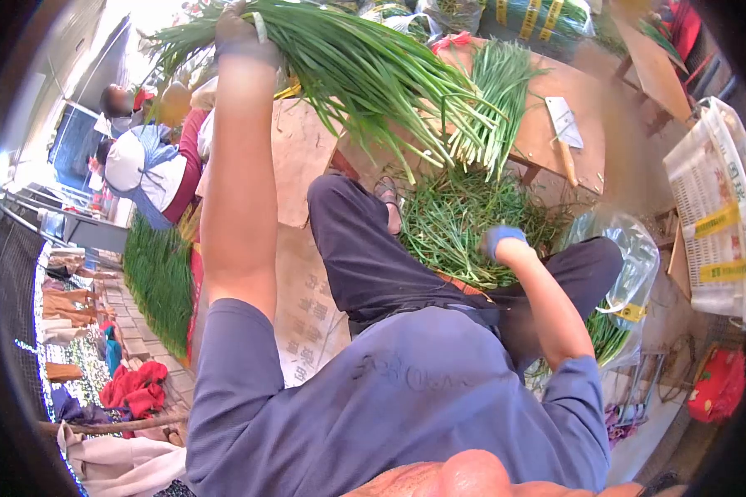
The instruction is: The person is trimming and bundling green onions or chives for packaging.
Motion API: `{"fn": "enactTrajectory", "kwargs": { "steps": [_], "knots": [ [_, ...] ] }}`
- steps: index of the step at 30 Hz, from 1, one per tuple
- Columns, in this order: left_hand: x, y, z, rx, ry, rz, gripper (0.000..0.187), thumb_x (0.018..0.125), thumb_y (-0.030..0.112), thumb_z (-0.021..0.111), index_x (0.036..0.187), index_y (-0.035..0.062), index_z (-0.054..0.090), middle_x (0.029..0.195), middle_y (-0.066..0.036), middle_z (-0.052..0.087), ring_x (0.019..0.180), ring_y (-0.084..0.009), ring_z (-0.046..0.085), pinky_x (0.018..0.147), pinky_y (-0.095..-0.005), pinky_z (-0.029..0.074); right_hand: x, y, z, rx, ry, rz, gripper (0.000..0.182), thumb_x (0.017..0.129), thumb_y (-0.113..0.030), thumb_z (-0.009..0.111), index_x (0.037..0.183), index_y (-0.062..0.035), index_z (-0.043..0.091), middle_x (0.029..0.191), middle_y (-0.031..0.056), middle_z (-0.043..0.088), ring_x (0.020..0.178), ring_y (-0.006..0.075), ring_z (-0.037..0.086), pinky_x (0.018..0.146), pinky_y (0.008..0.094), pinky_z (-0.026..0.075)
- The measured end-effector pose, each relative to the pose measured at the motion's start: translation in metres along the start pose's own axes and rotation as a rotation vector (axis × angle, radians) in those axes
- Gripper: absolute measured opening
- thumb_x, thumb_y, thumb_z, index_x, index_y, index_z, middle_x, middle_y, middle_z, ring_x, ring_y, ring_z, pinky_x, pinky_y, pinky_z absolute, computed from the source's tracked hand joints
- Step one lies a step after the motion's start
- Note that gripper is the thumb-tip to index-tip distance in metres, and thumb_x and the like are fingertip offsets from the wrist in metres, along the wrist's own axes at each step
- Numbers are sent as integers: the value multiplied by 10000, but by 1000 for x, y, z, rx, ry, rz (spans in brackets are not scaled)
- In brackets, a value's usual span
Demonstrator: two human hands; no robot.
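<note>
My left hand (247,35), in a dark glove, is raised far out at the upper left, closed around a large bunch of chives (365,62). A pale band (259,26) shows at that grip, and the pale stem ends fan out down to the right. My right hand (503,242), in a blue glove, is low over a heap of loose green trimmings (464,219) between my legs; its fingers are hidden. Another pile of chives (497,95) lies on the wooden board (588,153), beside a cleaver (564,124) with a wooden handle.
A clear plastic bag (630,257) holding greens stands by my right knee. At the right is a white woven sack (713,215). More chives (157,282) lie at left, near people (153,170) working. Bagged greens (539,21) stand at the back; clothes (137,389) lie lower left.
</note>
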State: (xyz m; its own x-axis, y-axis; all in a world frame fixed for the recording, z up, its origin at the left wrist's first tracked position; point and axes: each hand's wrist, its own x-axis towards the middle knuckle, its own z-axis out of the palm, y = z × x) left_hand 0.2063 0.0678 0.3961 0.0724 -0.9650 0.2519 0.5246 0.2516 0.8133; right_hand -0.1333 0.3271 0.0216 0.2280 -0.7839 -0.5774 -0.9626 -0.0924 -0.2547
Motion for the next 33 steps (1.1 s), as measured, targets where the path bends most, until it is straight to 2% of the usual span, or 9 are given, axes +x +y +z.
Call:
{"fn": "enactTrajectory", "kwargs": {
  "steps": [3,5,7,11,14,18,26,28,33],
  "knots": [
    [5,-4,-6,-20,-36,43,292,972,184,384,1169,57,558,1118,-162,616,1047,-348,600,945,-542,485,-64,-68,-49,181,238,-140,644,888,-534,587,1320,-60,525,1031,259,671,968,402,656,848,474,499],
    [11,-9,-9,-28,-56,64,298,974,189,378,1172,64,562,1129,-166,618,1057,-354,599,946,-547,486,-69,-113,-81,647,533,-248,570,929,-414,612,1355,-56,487,992,197,688,847,357,677,784,419,520],
    [15,-12,-10,-48,-74,79,304,977,195,371,1175,70,565,1139,-169,620,1067,-360,599,946,-551,488,-62,-139,-108,1527,309,-436,477,958,-301,616,1342,-44,499,962,94,678,715,231,637,660,340,516],
    [1,-17,4,-39,5,38,342,965,221,377,1175,10,546,1094,-206,635,1028,-364,625,942,-553,496,37,-164,-107,1542,901,-611,332,981,-268,596,1235,-61,537,873,9,626,580,91,502,477,244,381],
    [2,-24,2,-50,27,-21,368,964,245,384,1159,-24,543,1098,-232,636,1007,-378,633,937,-554,496,-12,-185,-163,2132,237,-362,173,975,-298,607,1032,-137,575,696,-33,549,446,41,362,385,213,223],
    [-19,-34,19,-57,117,-45,377,965,259,387,1160,-22,544,1117,-232,636,1021,-388,625,944,-554,485,8,-186,-182,2541,8,-588,248,956,-415,597,869,-189,541,648,-64,511,409,55,323,367,230,205],
    [10,-31,-29,93,186,-68,419,975,319,435,1221,1,554,1134,-196,621,976,-269,617,860,-443,510,16,-26,-47,2429,750,-284,64,981,-182,539,990,-119,540,683,7,520,465,104,432,414,231,380],
    [13,-29,-37,106,244,-76,392,967,315,440,1163,2,571,1098,-192,635,968,-294,621,876,-475,502,-25,-1,-20,1896,710,124,158,990,-197,532,1072,-64,559,751,29,579,538,114,535,438,249,427],
    [19,-17,-43,120,179,-43,371,988,266,381,1185,8,560,1111,-182,614,980,-303,611,934,-455,488,-42,55,33,504,448,261,315,961,-289,510,1099,-42,649,955,166,706,830,291,694,714,415,551]
  ]
}}
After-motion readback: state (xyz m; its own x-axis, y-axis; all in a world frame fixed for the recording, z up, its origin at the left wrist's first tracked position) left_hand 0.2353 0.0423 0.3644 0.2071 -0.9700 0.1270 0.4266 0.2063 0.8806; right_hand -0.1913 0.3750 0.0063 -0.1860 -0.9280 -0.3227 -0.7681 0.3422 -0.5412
